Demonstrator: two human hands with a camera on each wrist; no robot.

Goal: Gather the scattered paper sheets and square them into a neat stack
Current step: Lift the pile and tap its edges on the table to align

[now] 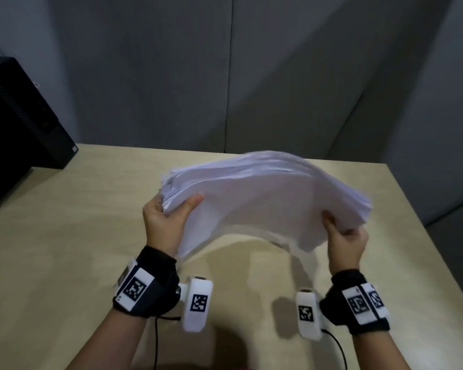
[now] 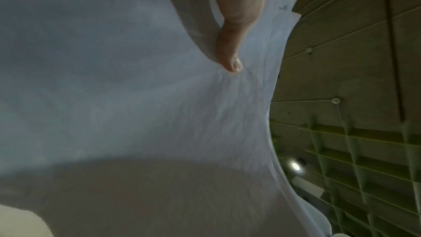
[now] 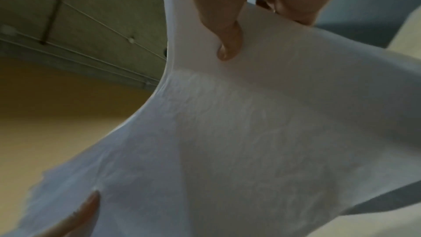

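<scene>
Head: both hands (image 1: pixel 163 222) grip arched paper stack (image 1: pixel 259 198); wrists: uneven edges.

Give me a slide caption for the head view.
Both hands, left and right, hold a bowed paper stack above the table.

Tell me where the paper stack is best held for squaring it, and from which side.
Probably at its two short ends, one from each side, as the left hand and right hand do now: the paper stack bows between them, edges fanned unevenly.
</scene>
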